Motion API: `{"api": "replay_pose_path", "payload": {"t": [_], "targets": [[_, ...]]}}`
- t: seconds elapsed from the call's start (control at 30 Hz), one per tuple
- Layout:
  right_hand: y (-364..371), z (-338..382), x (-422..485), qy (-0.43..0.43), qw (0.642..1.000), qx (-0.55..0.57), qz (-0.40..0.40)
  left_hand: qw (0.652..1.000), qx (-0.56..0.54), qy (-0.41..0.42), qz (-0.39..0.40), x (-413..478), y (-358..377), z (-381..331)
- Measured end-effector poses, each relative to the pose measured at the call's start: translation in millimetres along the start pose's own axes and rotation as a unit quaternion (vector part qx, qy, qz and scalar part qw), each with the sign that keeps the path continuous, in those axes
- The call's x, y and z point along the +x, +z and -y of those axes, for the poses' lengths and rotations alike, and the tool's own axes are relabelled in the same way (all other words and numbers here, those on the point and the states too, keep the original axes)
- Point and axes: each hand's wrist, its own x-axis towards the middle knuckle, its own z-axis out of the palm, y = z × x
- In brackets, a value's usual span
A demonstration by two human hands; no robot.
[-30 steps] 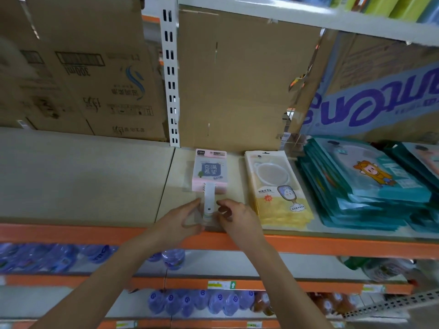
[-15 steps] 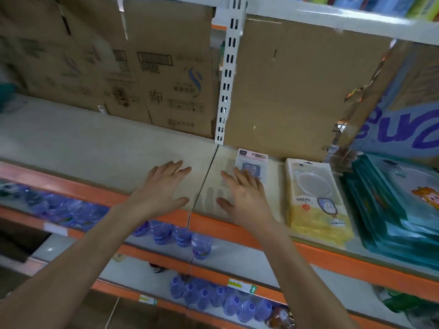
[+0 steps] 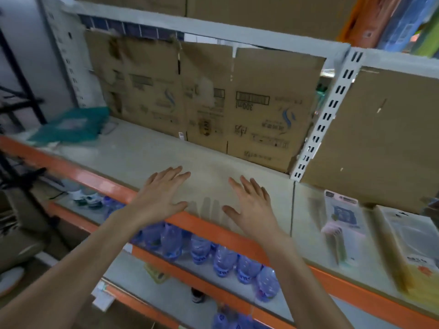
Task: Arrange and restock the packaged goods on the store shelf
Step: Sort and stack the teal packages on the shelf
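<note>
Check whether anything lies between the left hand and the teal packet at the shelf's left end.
Nothing visible: only bare shelf board separates the left hand from the teal packet; the cardboard boxes stand further back.

Head view, person's body: two hands and two forearms, nothing else identifiable.

Left hand (image 3: pixel 161 195) and right hand (image 3: pixel 251 207) are bare, with uncovered fingers and plain backs. Both forearms are bare along the whole visible length, from the wrists at the orange shelf rail (image 3: pixel 204 225) down below the rail to the lower frame edge. The forearms are slim near the rail and look broader well below it. Nails are too blurred to describe. Khaki shape below the rail, far left: cannot tell if clothing.
</note>
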Motion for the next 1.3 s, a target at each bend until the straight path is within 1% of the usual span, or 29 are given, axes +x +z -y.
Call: {"api": "replay_pose_path", "payload": {"t": [0.23, 0.53, 0.7, 0.8, 0.97, 1.17, 1.3], "targets": [[18.7, 92.1, 66.6, -0.026, 1.0, 0.01, 0.004, 1.0, -0.006, -0.012, -0.025, 5.3, -38.3, 99.0], [52.9, 167.6, 162.2, -0.037, 0.999, 0.013, 0.029, 0.999, -0.013, -0.019, -0.046, 37.6, -59.5, 204.0], [74.2, 219.9, 236.1, -0.046, 0.998, 0.022, 0.029, 0.997, 0.005, -0.033, -0.064, 64.6, -82.1, 284.1], [82.4, 252.1, 278.5, -0.047, 0.998, 0.034, 0.026, 0.997, 0.012, -0.039, -0.06, 84.9, -102.5, 330.2], [93.9, 292.3, 327.5, -0.057, 0.998, 0.025, 0.033, 0.997, -0.005, -0.046, -0.064, 108.8, -110.8, 394.0], [104.7, 310.0, 359.4, -0.01, 0.999, 0.015, 0.027, 0.999, -0.014, -0.035, -0.009, 149.3, -110.4, 444.5], [115.3, 325.3, 372.1, 0.043, 0.999, 0.022, 0.025, 1.0, -0.025, 0.003, 0.012, 174.7, -110.9, 481.1]]}}
